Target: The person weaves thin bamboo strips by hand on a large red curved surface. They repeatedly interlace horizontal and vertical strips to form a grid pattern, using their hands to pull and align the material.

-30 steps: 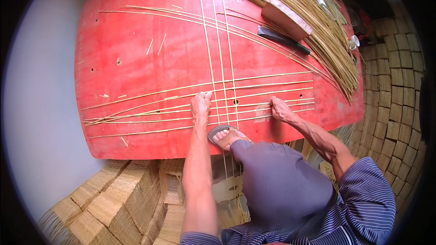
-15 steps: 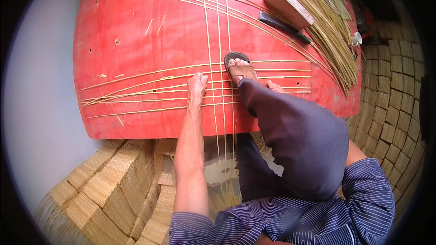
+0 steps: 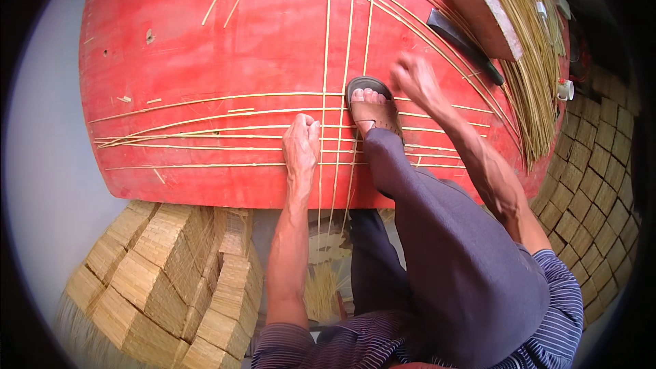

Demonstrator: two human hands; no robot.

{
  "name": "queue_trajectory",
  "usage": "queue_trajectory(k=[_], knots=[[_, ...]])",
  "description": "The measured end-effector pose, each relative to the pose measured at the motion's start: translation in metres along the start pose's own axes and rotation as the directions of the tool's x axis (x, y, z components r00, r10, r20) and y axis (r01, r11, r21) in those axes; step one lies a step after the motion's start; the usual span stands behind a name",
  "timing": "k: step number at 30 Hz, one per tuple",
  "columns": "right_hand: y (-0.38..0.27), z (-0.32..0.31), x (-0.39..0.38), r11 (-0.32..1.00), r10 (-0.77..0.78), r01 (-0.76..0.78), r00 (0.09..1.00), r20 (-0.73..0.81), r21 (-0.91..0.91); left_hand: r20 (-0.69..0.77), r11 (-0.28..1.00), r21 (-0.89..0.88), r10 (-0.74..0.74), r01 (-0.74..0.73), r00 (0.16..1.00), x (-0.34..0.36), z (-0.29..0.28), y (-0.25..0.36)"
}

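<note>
Thin bamboo strips [image 3: 254,163] lie crossed on the red board [image 3: 171,55], several sideways and others lengthwise. My left hand [image 3: 301,147] rests on the sideways strips just left of the crossing, fingers curled; whatever it grips is hidden. My sandalled foot [image 3: 369,102] stands on the crossing, hiding part of it. Beside and above the foot, my right hand [image 3: 417,82] is raised and smeared by motion, so its fingers are unclear.
A long bundle of strips [image 3: 533,116] lines the board's right side, with a brick [image 3: 482,14], a dark-bladed knife [image 3: 461,44] and a white cup [image 3: 566,89]. Stacked woven bundles [image 3: 157,273] lie below left; more [image 3: 594,198] cover the floor at right.
My foot has moved up from the board's near edge onto the crossing. My right hand has risen from the lower strips to right of the sandal. The camera view has shifted.
</note>
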State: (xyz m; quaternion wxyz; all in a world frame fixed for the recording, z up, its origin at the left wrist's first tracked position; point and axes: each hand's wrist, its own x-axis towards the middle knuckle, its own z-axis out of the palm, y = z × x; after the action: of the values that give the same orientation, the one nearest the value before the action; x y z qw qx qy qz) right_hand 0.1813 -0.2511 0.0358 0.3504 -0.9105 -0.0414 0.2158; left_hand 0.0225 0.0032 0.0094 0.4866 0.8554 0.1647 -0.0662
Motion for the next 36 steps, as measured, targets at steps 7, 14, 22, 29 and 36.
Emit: queue_trajectory(k=[7,14,22,29,36], knots=[[-0.068,0.019,0.116,0.811,0.366,-0.386,0.921,0.134,0.439,-0.183,1.000,0.005,0.026,-0.025,0.983,0.026,0.002,0.013],[-0.032,0.021,0.137,0.501,0.379,-0.505,0.858,0.346,0.703,-0.083,0.992,0.002,0.129,-0.130,0.988,0.072,0.003,0.017],[-0.051,0.027,0.125,0.746,0.224,-0.304,0.952,0.206,0.593,-0.077,0.995,-0.008,0.101,-0.102,0.992,0.070,0.012,0.006],[-0.028,0.051,0.120,0.970,-0.110,0.134,0.986,-0.123,0.205,-0.076,0.990,0.052,0.135,-0.131,0.988,0.069,0.011,0.008],[-0.022,0.062,0.125,0.977,-0.188,0.205,0.959,-0.213,0.063,-0.077,0.991,0.057,0.125,-0.120,0.989,0.070,0.013,0.005]])
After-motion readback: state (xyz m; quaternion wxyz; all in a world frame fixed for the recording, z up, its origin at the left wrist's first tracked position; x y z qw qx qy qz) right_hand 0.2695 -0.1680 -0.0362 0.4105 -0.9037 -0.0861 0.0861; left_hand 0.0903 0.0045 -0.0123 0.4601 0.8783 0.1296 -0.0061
